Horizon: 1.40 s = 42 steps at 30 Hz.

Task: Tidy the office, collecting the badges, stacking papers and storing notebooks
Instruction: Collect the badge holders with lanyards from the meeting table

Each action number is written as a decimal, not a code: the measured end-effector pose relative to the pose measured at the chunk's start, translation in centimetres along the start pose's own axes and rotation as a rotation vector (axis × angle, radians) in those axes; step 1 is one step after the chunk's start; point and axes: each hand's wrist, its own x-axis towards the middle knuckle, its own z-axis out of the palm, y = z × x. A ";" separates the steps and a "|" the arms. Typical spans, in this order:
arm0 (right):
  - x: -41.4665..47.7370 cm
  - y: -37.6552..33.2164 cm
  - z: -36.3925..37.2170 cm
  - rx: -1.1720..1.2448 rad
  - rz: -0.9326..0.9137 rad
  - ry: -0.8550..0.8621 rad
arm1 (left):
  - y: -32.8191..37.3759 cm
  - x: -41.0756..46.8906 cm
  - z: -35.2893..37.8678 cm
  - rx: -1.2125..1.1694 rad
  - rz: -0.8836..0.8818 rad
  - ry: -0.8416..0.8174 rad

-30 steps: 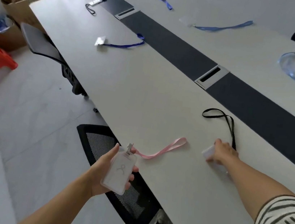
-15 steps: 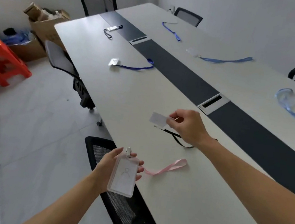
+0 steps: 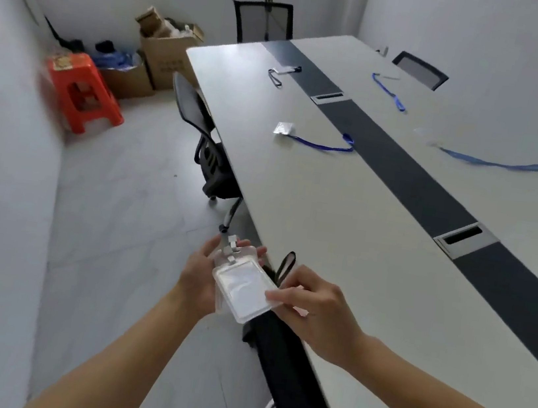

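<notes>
My left hand [image 3: 198, 275] holds a clear badge holder [image 3: 242, 286] with a metal clip, just off the near edge of the long table [image 3: 342, 235]. My right hand [image 3: 315, 309] pinches a second badge laid on top of it; its black lanyard [image 3: 286, 265] loops up between the hands. More badges lie on the table: one with a dark blue lanyard [image 3: 321, 143], one with a black lanyard [image 3: 280, 74] at the far end, and two with blue lanyards [image 3: 389, 91] [image 3: 488, 161] on the right side.
Black office chairs [image 3: 205, 153] stand along the table's left side and at its far end [image 3: 262, 21]. An orange stool [image 3: 83, 91] and cardboard boxes [image 3: 168, 51] sit by the back wall. A dark strip with cable boxes [image 3: 463, 239] runs down the table's middle.
My right hand lifted the black-lanyard badge off the table and brought it onto the badge in my left hand. The view turned toward the far end of the room.
</notes>
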 end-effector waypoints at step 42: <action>47.8 17.5 25.3 0.930 1.105 -0.328 | 47.6 23.6 -13.2 0.067 0.162 0.161</action>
